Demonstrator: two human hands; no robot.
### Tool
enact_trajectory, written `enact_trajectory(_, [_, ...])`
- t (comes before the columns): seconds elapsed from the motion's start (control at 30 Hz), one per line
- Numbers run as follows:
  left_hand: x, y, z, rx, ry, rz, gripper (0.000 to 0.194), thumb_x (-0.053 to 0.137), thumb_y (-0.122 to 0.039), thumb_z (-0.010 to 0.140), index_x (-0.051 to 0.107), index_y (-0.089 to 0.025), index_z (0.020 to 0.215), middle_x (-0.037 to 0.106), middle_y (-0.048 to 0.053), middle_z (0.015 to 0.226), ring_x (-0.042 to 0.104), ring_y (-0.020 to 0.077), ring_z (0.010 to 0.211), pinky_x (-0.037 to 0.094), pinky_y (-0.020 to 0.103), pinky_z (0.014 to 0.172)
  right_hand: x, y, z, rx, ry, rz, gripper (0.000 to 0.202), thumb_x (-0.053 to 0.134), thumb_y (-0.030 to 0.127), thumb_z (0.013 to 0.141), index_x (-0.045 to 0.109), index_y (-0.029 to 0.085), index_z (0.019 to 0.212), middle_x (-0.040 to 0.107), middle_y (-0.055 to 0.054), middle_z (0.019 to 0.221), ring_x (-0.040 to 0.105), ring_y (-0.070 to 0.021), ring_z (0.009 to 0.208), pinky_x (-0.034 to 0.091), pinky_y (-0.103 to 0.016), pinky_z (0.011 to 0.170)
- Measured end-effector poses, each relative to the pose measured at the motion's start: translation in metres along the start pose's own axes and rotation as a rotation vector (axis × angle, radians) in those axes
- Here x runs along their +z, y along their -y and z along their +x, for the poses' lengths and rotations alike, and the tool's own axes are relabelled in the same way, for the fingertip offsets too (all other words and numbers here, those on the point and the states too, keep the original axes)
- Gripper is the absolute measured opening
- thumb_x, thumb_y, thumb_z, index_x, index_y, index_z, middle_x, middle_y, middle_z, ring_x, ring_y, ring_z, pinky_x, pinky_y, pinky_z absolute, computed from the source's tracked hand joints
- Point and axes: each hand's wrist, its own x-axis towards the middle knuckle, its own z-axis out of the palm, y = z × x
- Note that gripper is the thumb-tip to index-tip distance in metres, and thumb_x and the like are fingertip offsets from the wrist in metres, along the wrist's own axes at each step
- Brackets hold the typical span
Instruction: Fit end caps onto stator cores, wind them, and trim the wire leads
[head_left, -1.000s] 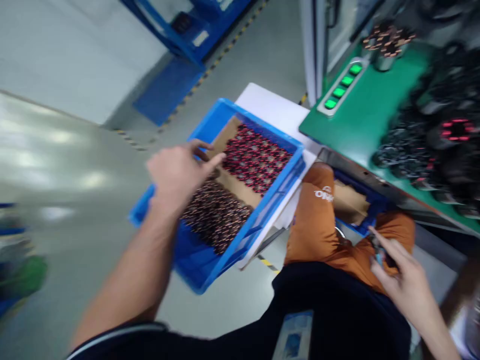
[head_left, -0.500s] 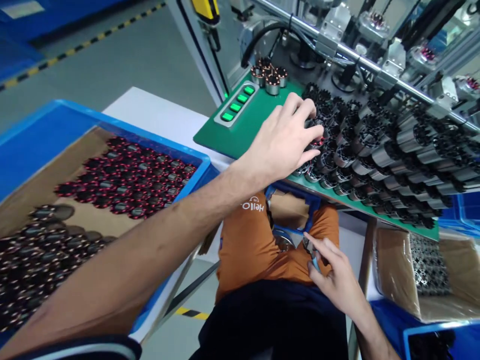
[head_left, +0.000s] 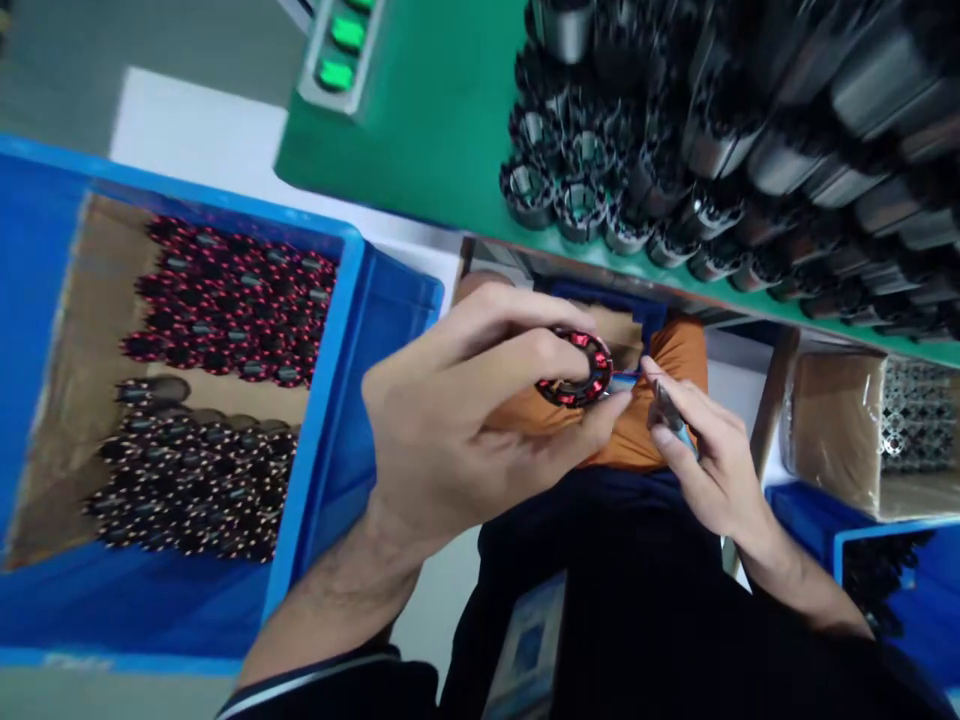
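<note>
A ring-shaped stator with red wire windings (head_left: 577, 370) is pinched between the thumb and fingers of my left hand (head_left: 480, 400), over my lap. Close by on the right, my right hand (head_left: 709, 445) is closed round a small tool with a light blue handle (head_left: 675, 418). A thin red wire runs from the stator to the fingertips of my right hand. Rows of dark metal stator cores (head_left: 581, 205) stand on the green work surface (head_left: 427, 120) beyond both hands.
At left, a blue bin (head_left: 352, 270) holds red-wound parts (head_left: 232, 300) and copper-wound parts (head_left: 195, 480) on cardboard. Green-lit buttons (head_left: 335, 74) sit at the top. At right are a plastic-lined box (head_left: 836, 430) of metal rings and another blue bin (head_left: 838, 550).
My left hand has come back from the cores to above my lap, now with the red-wound stator. My right hand has risen beside it with the tool. The view has tilted down.
</note>
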Motion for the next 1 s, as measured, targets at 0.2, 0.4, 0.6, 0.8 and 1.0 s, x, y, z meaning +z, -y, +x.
enact_trajectory(0.2, [0.003,0.021,-0.033,0.070,0.021,0.027,0.029,0.103,-0.040,0.090,0.078,-0.031,0.099,0.086,-0.003,0.111,0.083,0.0197,0.095,0.066,0.031,0.077,0.016,0.011,0.013,-0.040,0.088,0.059,0.062,0.065,0.024,0.119,0.058,0.031,0.180,0.081,-0.011,0.147,0.071,-0.0234,0.112,0.063,-0.037,0.098])
enact_trajectory(0.4, [0.001,0.025,-0.038,0.114,-0.067,0.150,0.034,0.104,-0.047,0.089,0.077,-0.027,0.095,0.085,0.000,0.108,0.080,0.0170,0.086,0.059,0.029,0.067,0.020,0.016,0.019,-0.077,0.094,0.012,0.057,0.061,0.028,0.121,0.060,0.029,0.177,0.082,-0.010,0.145,0.072,-0.0235,0.113,0.063,-0.040,0.102])
enact_trajectory(0.6, [0.004,0.028,-0.036,0.114,-0.084,0.149,0.031,0.103,-0.045,0.090,0.077,-0.028,0.094,0.085,-0.001,0.106,0.076,0.0163,0.080,0.057,0.030,0.063,0.020,0.020,0.024,-0.098,0.067,-0.058,0.055,0.060,0.029,0.121,0.062,0.028,0.175,0.083,-0.009,0.126,0.069,-0.0224,0.103,0.063,-0.039,0.094])
enact_trajectory(0.8, [0.004,0.026,-0.035,0.143,-0.095,0.152,0.027,0.098,-0.040,0.095,0.075,-0.026,0.092,0.085,0.000,0.104,0.077,0.0145,0.078,0.061,0.029,0.066,0.021,0.019,0.024,-0.115,0.023,-0.098,0.058,0.064,0.023,0.116,0.066,0.027,0.173,0.084,-0.013,0.145,0.072,-0.0209,0.097,0.067,-0.038,0.088])
enact_trajectory(1.0, [0.007,0.025,-0.037,0.142,-0.122,0.175,0.029,0.098,-0.042,0.097,0.074,-0.026,0.094,0.085,0.001,0.102,0.078,0.0147,0.079,0.061,0.029,0.064,0.025,0.018,0.025,-0.129,0.003,-0.033,0.057,0.064,0.014,0.113,0.073,0.030,0.167,0.084,-0.005,0.154,0.088,-0.0208,0.117,0.072,-0.034,0.103])
